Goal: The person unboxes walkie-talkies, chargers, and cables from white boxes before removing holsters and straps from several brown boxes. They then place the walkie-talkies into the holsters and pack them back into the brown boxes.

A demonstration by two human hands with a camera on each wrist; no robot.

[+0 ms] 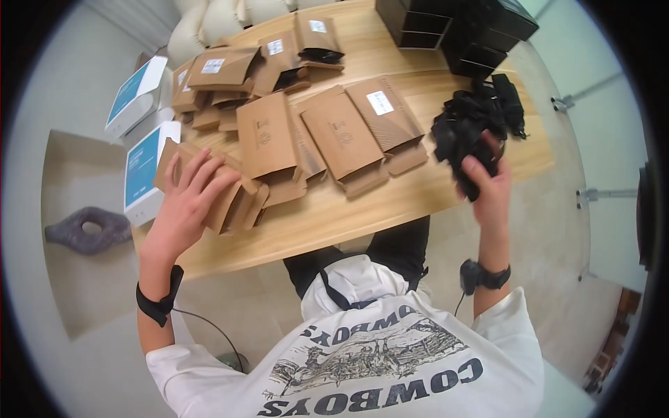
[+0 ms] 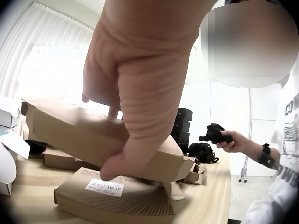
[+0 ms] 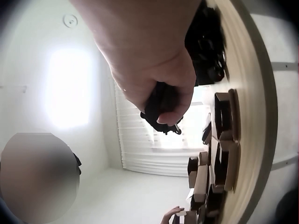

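Head view gives the whole layout: a long light wooden tabletop (image 1: 334,223) covered in flat brown cardboard mailer boxes (image 1: 341,136), some with white labels. The left hand (image 1: 187,202) lies with fingers spread on a small stack of those brown cardboard boxes (image 1: 233,202) near the tabletop's near-left corner. What you only get from the left wrist view is the grip itself: the thumb is hooked under the top box's edge while the fingers press on its top face, so it's grasping that box, which sits tilted on a labelled box lying flat beneath.

The right hand (image 1: 488,184) is lifted above the tabletop's right end, clenched around a soft black fabric piece (image 1: 468,174). The right wrist view shows the fabric bunched inside curled fingers, which the head view only hints at. Just beyond it on the tabletop sits a pile of black fabric items (image 1: 474,115), and further back a stack of black boxes (image 1: 460,31).

Edges: the left stack sits right by the tabletop's front edge, and white-and-blue cartons (image 1: 143,167) overhang its left end. The only bare strip is along the front edge between the two hands.
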